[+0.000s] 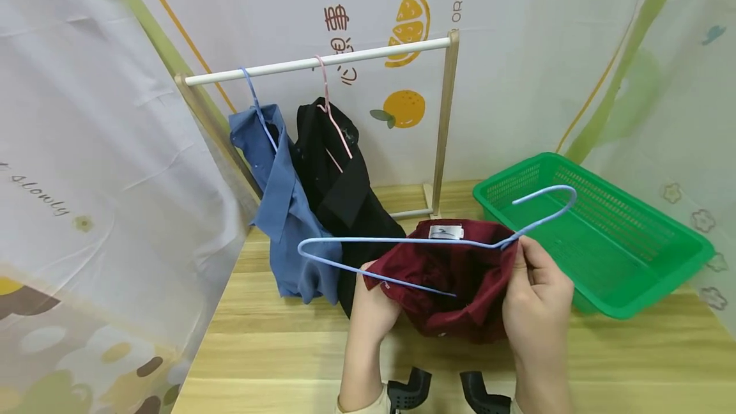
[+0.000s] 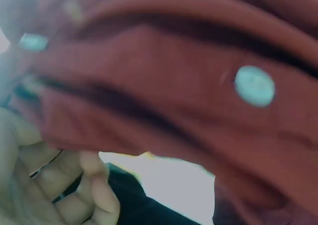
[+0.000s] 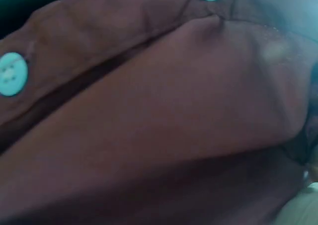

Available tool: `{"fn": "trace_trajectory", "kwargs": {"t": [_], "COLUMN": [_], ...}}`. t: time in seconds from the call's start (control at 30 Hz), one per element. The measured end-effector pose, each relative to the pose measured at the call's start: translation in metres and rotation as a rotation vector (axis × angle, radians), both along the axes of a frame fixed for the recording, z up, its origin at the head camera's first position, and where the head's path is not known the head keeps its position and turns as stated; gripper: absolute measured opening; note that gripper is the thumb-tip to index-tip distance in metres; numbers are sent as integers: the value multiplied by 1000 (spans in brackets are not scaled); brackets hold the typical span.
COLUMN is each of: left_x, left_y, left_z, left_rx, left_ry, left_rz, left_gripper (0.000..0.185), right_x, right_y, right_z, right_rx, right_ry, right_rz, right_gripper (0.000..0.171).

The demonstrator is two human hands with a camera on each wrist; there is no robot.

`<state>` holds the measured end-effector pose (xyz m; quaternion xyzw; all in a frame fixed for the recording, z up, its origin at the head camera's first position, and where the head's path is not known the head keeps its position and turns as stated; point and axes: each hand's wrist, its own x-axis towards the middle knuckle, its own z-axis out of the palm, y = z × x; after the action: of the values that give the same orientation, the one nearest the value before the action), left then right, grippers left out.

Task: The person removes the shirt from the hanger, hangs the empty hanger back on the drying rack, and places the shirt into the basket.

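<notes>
A maroon shirt (image 1: 460, 324) with a white collar label (image 1: 446, 232) is held up in front, its neck opening facing up. My right hand (image 1: 537, 299) pinches the collar's right side together with a light blue hanger (image 1: 402, 241), close below its hook. One hanger end sticks out left past the collar; the other dips into the neck opening. My left hand (image 1: 376, 305) holds the shirt's left side from below, its fingers mostly behind the cloth. In the left wrist view, curled fingers (image 2: 94, 185) meet the cloth edge. Pale buttons (image 3: 12, 74) run along the front in the right wrist view.
A rack with a white rail (image 1: 391, 53) stands behind. From it hang a blue shirt (image 1: 293, 229) on a blue hanger and a black shirt (image 1: 351, 190) on a pink hanger (image 1: 339, 130). At right is a green basket (image 1: 661, 273) on the wooden table (image 1: 276, 363).
</notes>
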<state>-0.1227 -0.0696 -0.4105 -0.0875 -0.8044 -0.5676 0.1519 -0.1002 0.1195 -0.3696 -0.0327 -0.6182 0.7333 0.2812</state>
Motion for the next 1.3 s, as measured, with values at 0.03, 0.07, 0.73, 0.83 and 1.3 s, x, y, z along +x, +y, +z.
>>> {"fn": "trace_trajectory", "kwargs": {"t": [0.03, 0.07, 0.73, 0.83, 1.3], "left_x": [0, 0, 30, 35, 24], "left_y": [-3, -6, -60, -56, -25], "left_z": [1, 2, 35, 42, 31], "left_rx": [40, 81, 656, 576, -558], "left_ry": [-29, -47, 316, 390, 531], "left_rz": [-17, -34, 222, 305, 313], "left_gripper": [15, 13, 21, 22, 15], "right_x": [0, 0, 1, 1, -7], "right_y": [1, 3, 14, 16, 8], "right_z": [0, 0, 1, -1, -8], "right_rx": [4, 11, 264, 350, 703], "right_ry": [-2, -3, -29, -37, 266], "right_rz": [-5, -8, -106, -113, 129], "right_gripper": [20, 20, 20, 21, 35]}}
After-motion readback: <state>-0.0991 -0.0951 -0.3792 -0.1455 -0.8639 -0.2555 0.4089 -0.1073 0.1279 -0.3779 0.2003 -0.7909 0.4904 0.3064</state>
